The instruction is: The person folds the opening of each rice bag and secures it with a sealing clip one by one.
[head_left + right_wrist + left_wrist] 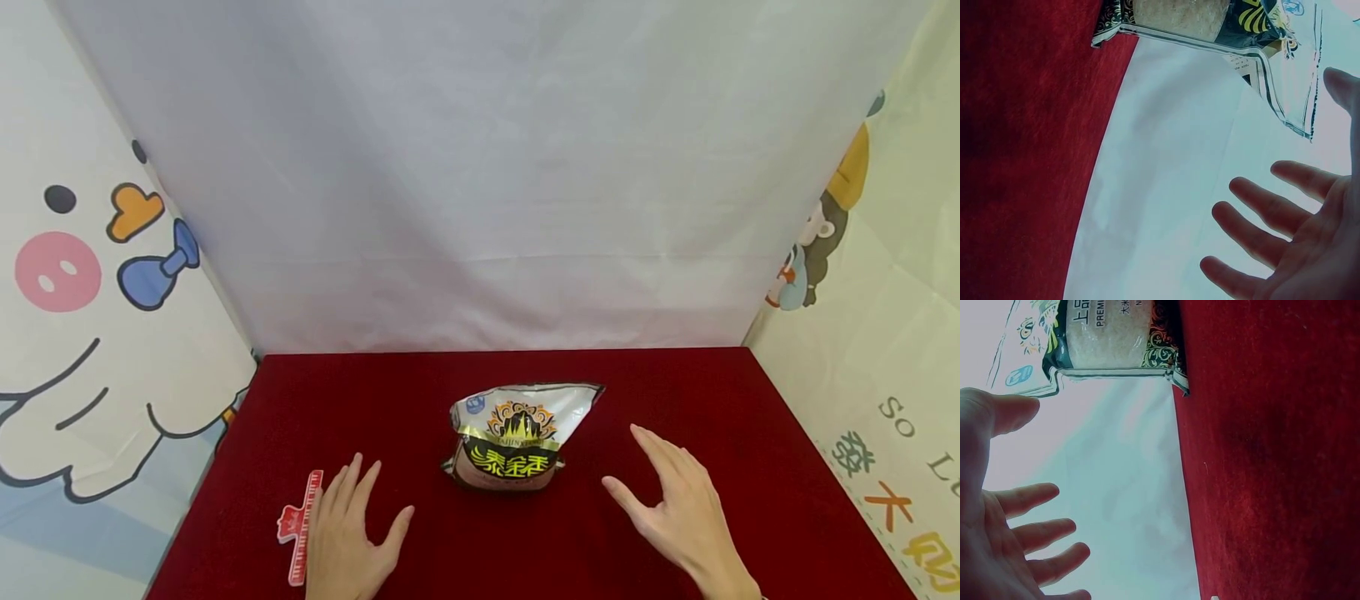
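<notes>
A bag of rice (510, 437), white, black and gold, stands upright on the dark red table, its flattened top slanting up to the right. To its left my left hand (348, 533) is spread with fingers straight and nothing in it. My right hand (678, 500) is held to the right of the bag, fingers extended and thumb apart, also holding nothing. Both wrist views show the bag's side, apart from the fingers. Just left of my left hand lies a red and white clip (298, 533) with a long toothed-looking bar, partly hidden by that hand.
The dark red table cloth (300, 408) reaches back to a pale fabric wall (495, 167). Printed cartoon curtains flank it, one at the left (75, 350) and one at the right (885, 367).
</notes>
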Motion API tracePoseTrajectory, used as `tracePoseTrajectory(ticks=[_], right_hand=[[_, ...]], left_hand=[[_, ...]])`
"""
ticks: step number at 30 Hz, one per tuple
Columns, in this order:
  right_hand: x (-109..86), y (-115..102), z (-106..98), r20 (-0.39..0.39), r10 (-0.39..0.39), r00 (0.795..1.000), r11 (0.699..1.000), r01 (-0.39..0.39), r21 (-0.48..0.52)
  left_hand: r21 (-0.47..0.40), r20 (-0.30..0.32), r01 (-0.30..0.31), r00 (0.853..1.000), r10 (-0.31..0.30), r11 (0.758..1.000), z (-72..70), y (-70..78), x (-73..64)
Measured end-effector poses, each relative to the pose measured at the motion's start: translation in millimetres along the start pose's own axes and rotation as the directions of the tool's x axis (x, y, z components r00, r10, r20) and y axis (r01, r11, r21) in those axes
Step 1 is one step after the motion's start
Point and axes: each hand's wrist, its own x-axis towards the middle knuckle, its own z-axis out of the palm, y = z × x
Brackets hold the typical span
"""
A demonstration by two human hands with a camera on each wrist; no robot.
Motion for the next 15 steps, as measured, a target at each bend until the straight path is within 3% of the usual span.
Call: tracePoseTrajectory(ticks=[15], right_hand=[[2.6,-4.6,1.9,0.007,-0.007,1.000,1.000,0.007,0.006]], left_hand=[[-0.012,-0.016,-0.004,1.000,0.003,1.000,0.8,0.8,-0.3]])
